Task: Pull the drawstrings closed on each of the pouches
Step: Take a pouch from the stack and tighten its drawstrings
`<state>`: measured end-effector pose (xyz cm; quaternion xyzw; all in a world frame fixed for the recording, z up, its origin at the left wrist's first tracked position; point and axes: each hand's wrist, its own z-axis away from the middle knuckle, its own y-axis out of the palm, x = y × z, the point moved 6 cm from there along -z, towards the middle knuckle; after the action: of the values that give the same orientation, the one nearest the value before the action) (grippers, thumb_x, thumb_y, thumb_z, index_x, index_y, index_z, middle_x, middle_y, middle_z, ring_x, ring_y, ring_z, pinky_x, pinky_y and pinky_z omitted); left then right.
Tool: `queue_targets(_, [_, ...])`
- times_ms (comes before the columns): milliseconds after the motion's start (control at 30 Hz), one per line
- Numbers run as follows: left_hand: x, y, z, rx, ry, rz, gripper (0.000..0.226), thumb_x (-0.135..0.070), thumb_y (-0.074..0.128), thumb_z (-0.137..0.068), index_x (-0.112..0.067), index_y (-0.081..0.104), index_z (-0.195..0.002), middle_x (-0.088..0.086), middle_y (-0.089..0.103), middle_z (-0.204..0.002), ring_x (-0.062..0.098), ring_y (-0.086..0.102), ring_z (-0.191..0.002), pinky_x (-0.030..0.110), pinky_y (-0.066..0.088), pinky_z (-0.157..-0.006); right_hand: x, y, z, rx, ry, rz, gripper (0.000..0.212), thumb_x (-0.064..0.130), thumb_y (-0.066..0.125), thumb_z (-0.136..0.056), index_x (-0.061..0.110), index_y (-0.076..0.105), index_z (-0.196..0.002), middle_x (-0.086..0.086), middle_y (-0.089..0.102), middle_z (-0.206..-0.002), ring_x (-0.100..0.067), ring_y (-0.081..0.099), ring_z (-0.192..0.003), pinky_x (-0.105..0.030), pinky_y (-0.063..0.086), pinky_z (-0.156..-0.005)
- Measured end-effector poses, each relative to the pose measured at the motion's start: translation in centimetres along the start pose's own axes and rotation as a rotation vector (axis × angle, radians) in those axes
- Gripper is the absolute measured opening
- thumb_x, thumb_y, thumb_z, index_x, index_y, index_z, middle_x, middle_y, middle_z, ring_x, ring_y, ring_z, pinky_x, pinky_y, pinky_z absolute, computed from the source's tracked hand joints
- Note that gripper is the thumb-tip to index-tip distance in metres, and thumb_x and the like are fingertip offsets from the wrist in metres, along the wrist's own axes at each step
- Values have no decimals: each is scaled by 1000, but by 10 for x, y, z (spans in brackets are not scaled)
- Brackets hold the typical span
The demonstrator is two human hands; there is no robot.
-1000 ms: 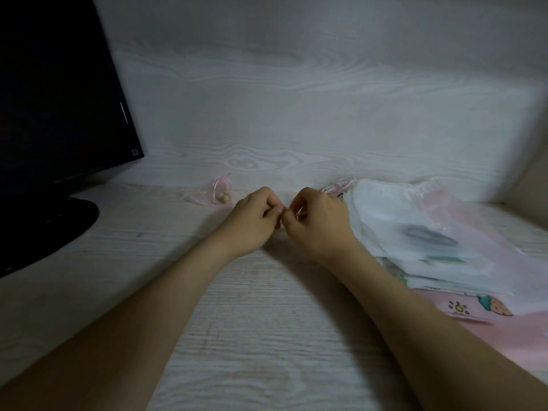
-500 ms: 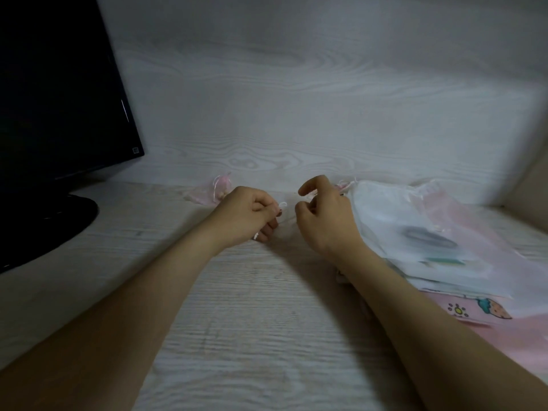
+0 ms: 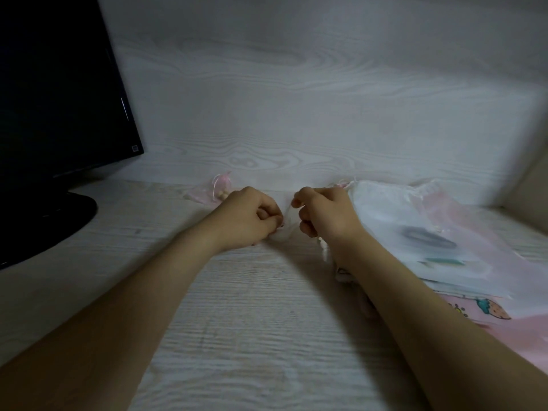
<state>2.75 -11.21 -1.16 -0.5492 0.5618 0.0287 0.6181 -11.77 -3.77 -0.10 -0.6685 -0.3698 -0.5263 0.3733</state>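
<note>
A small sheer white pouch (image 3: 285, 229) lies on the desk between my hands. My left hand (image 3: 252, 218) has its fingers curled and pinches the pouch's left side at its fingertips. My right hand (image 3: 323, 216) is curled too, with thumb and forefinger pinching the pouch's upper right, probably its drawstring. Most of the pouch is hidden by the fingers. A small pink pouch (image 3: 218, 192) with a bead inside lies closed at the back, just behind my left hand.
A pile of larger white and pink pouches (image 3: 439, 241) covers the desk at the right, under my right forearm. A black monitor (image 3: 59, 93) on its stand (image 3: 44, 221) fills the left. A wood-grain wall (image 3: 296, 99) rises behind the desk.
My hands were joined, then drew apart; now they sit a little apart with the white pouch stretched between them. The view has shifted slightly.
</note>
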Motion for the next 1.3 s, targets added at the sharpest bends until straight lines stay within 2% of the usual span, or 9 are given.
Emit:
queue_targets(233, [-5,3,4,61,15,45,10,-26,76,-96,-22,82,-89,3,77,-76,16,74,-70,30,58,-63,-1,-6,1,-6,68,-71,23,21,61,-98,5,70,-85,-6,51,-61,-19,51,-51,-27,40,-47])
queue_targets(367, [-1,2,4,59,-43,98,11,-20,74,-99,-16,81,-92,2,79,-83,15,75,-76,31,56,-63,9,-8,-3,-3,-35,-232,22,20,57,-102,9,76,-105,-12,75,-85,-24,69,-73,-32,53,-66])
queue_targets(467, [3,1,4,48,-101,171,13,-20,73,-99,-11,81,-94,7,80,-84,17,71,-75,29,53,-59,11,-11,-10,-56,-226,7,24,9,55,-101,11,75,-114,-10,77,-103,-20,72,-92,-33,57,-83])
queue_targets(600, [6,-3,2,19,-131,189,14,-24,71,-100,-17,82,-93,5,80,-86,24,70,-74,32,52,-60,4,-4,-7,-48,-288,433,24,20,70,-89,20,74,-113,10,76,-86,-1,71,-77,-21,57,-76])
queue_targets(767, [8,-7,2,5,-151,205,16,-24,69,-101,-21,82,-93,1,80,-86,24,71,-74,33,53,-64,6,6,-3,44,-445,548,16,26,81,-83,22,80,-98,11,78,-84,-2,74,-79,-36,63,-80])
queue_targets(900, [10,-8,1,6,-157,241,14,-27,73,-99,-18,82,-92,5,80,-88,29,74,-82,33,52,-64,9,7,-1,2,-565,614,15,16,75,-86,21,82,-99,8,80,-87,-4,74,-78,-37,63,-77])
queue_targets(1033, [6,-8,2,-12,-166,279,14,-19,71,-100,-14,80,-91,5,77,-82,8,66,-61,26,50,-56,14,11,5,1,-604,680,19,10,67,-86,21,83,-89,9,77,-75,-6,69,-64,-28,57,-66])
queue_targets(1167, [7,-8,2,-12,-174,291,13,-22,73,-100,-14,81,-93,4,77,-81,7,66,-60,24,51,-56,13,11,2,-26,-558,709,14,10,68,-88,17,80,-85,12,69,-68,-7,62,-60,-7,39,-59])
queue_targets(1300, [7,-8,1,-29,-180,326,14,-20,74,-99,-10,81,-93,4,75,-78,9,67,-61,24,52,-56,12,12,3,-3,-574,710,12,11,67,-91,15,78,-93,11,70,-74,-7,64,-65,-6,41,-63])
